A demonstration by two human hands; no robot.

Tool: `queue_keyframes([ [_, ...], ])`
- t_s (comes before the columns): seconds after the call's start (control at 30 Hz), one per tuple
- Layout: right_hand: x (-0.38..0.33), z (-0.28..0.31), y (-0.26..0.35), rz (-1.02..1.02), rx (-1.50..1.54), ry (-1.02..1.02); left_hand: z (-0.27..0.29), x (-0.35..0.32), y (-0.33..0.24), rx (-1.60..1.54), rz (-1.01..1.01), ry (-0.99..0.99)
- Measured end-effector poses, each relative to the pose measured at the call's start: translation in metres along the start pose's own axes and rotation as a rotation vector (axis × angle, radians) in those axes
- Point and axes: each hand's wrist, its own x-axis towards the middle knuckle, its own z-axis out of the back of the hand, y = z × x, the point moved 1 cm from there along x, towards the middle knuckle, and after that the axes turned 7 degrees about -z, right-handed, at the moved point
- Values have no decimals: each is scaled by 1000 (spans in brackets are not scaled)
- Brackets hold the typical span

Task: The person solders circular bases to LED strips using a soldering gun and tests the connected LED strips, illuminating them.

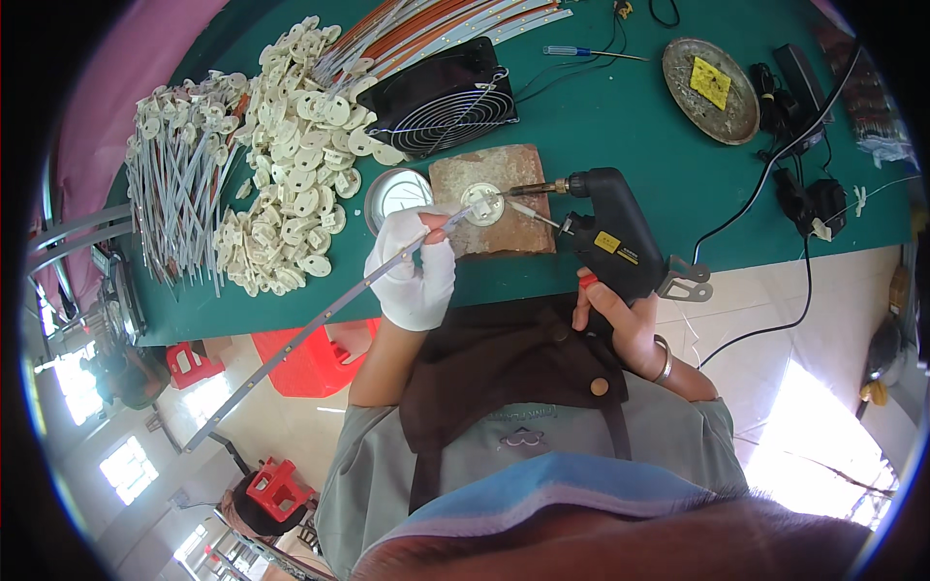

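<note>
My left hand (417,281), in a white glove, pinches a long thin LED strip (310,329). The strip slants down to the left, and its upper end meets a round white plastic piece (480,217). That piece lies on a brownish, stained square slab (450,176). Bare except for a red cover on one finger, my right hand (625,324) grips a black soldering gun (612,218) from below. The gun's nose and a thinner pale rod point left, reaching the right side of the white piece. The exact contact at the tip is too small to tell.
Left of the slab sits a round metal tin (369,208). Heaped white plastic pieces (305,145) and strips (179,184) cover the table's left. A black fan (441,97) stands behind the slab. A screwdriver (572,51), yellow sponge (710,83) on a dish (683,102), and cables (751,208) lie right.
</note>
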Motion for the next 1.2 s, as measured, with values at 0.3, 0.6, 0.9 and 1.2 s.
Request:
queue_keyframes([
  [0.3, -1, 2, -3, -21, 100, 11, 0, -3, 2, -14, 30, -16],
  [0.6, 0, 1, -2, 53, 26, -9, 0, -6, 4, -98, 99, -30],
  [0.9, -12, 9, -9, -6, -275, 84, 2, -8, 9, -171, 124, -32],
  [1.2, -17, 20, -19, 0, -540, 49, -4, 8, -7, -303, 475, -30],
])
